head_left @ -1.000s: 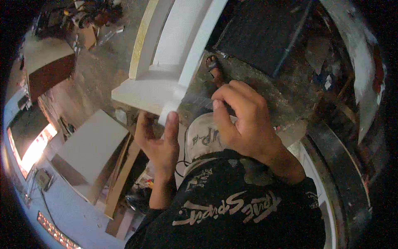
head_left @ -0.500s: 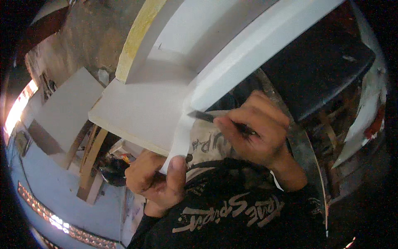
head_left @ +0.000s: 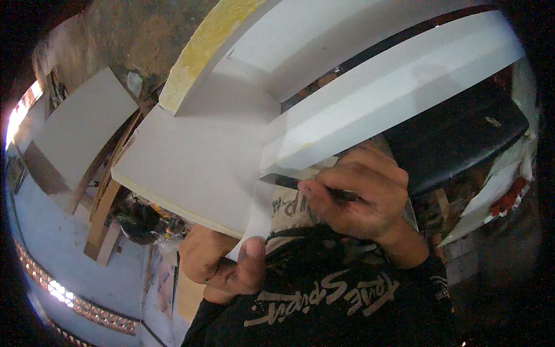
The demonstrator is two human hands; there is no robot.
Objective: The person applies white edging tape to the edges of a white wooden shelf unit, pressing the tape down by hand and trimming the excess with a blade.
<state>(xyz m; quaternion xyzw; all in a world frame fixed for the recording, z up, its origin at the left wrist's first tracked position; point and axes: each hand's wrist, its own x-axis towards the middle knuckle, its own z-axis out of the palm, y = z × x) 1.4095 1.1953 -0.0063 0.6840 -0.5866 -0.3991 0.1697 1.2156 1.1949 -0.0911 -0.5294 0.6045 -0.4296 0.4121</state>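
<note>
My left hand [head_left: 222,263] pinches the lower end of a thin white strip [head_left: 260,218] between thumb and bent fingers. The strip runs up to the near corner of a white panelled furniture piece [head_left: 191,156]. In my right hand [head_left: 361,199] is a dark, flat blade [head_left: 280,180], gripped between thumb and fingers; its handle is hidden in the palm. The blade's tip meets the strip at the end of the long white rail [head_left: 393,87]. Whether it has cut into the strip I cannot tell.
A standing panel with a yellow-smeared edge [head_left: 202,49] rises from the white board. At right is a black padded seat [head_left: 457,139]. A loose white board [head_left: 87,127] and wooden slats [head_left: 107,225] lean at left, beside a dark plastic bundle [head_left: 141,222].
The view has shifted, showing more of the long rail and a gap behind it. Both hands sit slightly lower, still holding the strip and the blade, whose tip stays by the rail's end.
</note>
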